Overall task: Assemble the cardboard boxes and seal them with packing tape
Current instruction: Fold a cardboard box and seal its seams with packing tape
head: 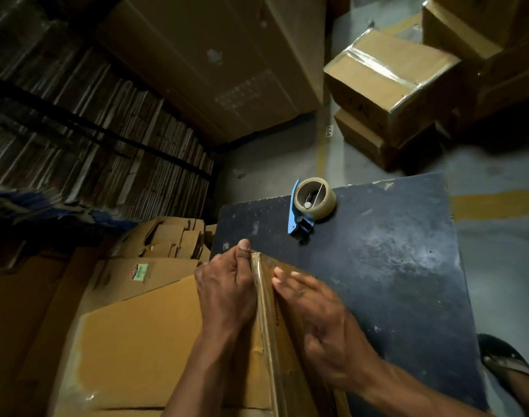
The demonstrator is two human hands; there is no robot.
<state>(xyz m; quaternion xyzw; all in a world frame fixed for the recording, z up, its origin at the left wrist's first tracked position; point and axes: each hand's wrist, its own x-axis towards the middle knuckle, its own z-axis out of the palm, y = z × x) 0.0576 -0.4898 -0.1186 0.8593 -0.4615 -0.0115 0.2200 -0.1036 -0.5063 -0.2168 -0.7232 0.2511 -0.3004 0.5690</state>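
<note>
Hands press on a cardboard box (266, 299) seen from above, its taped edge running like a ridge from the bottom of the view up to a corner near the middle. The left hand (227, 293) lies on the box's left face with fingers straight and close together, the thumb stretched along the ridge to the far corner. The right hand (323, 314) lies flat on the right face, fingers extended and pointing at the same corner — neither hand curls round anything. A strip of clear packing tape (267, 323) covers the ridge, and sits exactly between the two hands, touched by both.

The box leans against the near left side of a dark, scuffed table (392, 266). Farther back on the table, well apart from the hands, a tape dispenser (313, 204) with a blue handle lies on its side, holding a roll of clear tape.

Left of the table lies a heap of flattened cardboard sheets (137, 332), and behind it a tall stack of more flat cardboard (76, 130). On the concrete floor (272, 164) beyond the table stand several taped boxes (392, 76), one stacked on another. A sandalled foot (510, 371) shows at the lower right
</note>
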